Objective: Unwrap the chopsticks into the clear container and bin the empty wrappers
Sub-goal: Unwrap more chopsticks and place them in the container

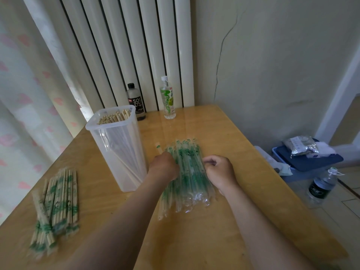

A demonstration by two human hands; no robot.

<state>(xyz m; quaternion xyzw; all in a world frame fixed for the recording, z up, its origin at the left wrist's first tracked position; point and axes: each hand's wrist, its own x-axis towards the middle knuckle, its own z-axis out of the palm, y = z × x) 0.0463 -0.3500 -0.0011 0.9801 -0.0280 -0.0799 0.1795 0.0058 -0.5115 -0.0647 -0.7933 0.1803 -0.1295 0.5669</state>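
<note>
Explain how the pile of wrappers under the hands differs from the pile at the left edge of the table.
The pile under the hands looks flat, clear and empty; the left pile shows tan sticks inside, so it is still wrapped. The pile under the hands lies to the right of the clear container, touched by the left hand and right hand; the left pile lies untouched. Both carry green print and rest on the table.

Left hand (163, 166): bare, no glove, ring or watch.
Right hand (220, 171): bare likewise.
Forearms: uncovered, no sleeve visible.
</note>
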